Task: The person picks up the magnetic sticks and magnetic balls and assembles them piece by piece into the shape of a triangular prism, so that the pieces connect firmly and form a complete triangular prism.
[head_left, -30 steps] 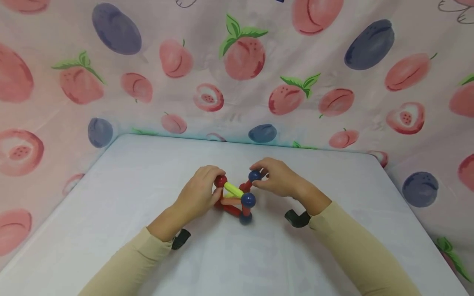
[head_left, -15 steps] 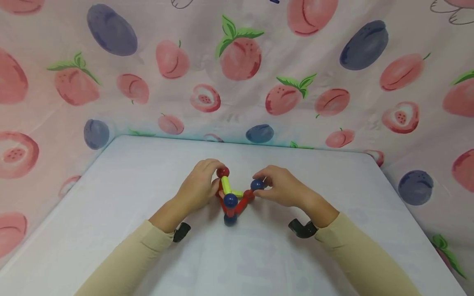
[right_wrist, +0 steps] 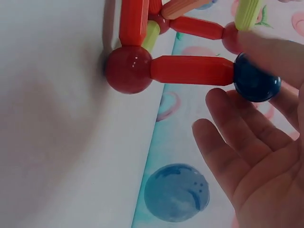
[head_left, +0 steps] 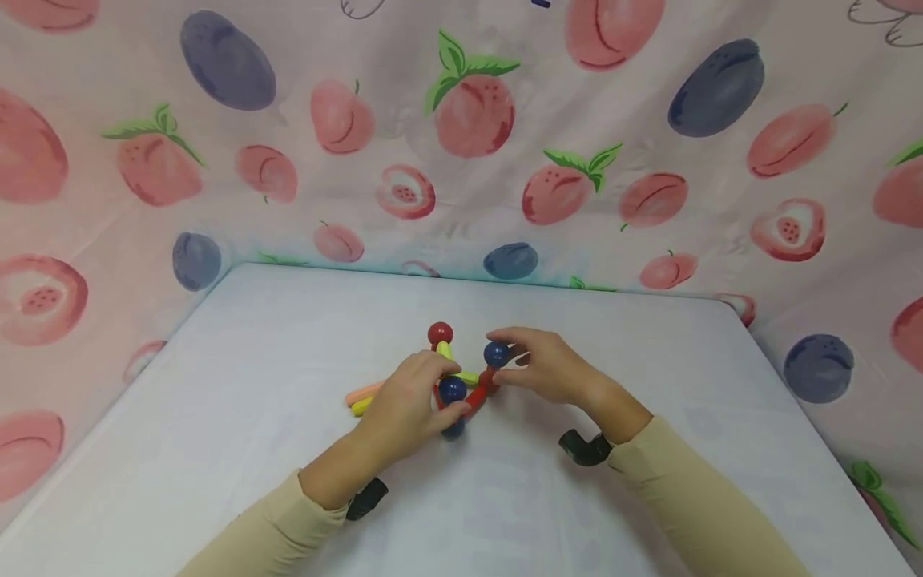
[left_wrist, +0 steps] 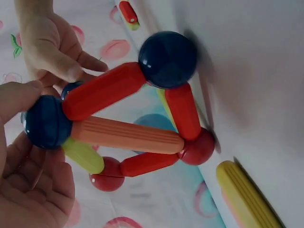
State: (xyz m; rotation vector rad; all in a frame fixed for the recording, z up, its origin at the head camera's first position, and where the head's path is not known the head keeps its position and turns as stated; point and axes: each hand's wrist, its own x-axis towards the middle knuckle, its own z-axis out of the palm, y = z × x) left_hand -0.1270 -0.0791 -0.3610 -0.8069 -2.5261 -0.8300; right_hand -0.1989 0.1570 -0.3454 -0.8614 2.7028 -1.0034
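A building-toy frame of red, orange and yellow-green rods (head_left: 475,398) joined by balls stands on the white table. My left hand (head_left: 407,409) pinches the near upper blue ball (head_left: 453,389) between thumb and fingers. In the left wrist view that blue ball (left_wrist: 47,122) joins a red, an orange and a yellow-green rod. My right hand (head_left: 551,365) grips another upper blue ball (head_left: 496,353), which tops an upright red rod (right_wrist: 192,70) in the right wrist view. An upper red ball (head_left: 441,333) at the back is untouched. My left hand partly covers the frame's lower left.
Loose orange (head_left: 364,393) and yellow (head_left: 363,406) rods lie on the table (head_left: 216,449) left of the frame, partly behind my left hand. Something red and yellow-green (left_wrist: 128,13) lies farther off in the left wrist view. A fruit-print cloth (head_left: 461,192) hangs behind the table.
The frame has turned on the table. My left hand has let go of the back red ball and come nearer to pinch the near blue ball. My right hand stays on its blue ball.
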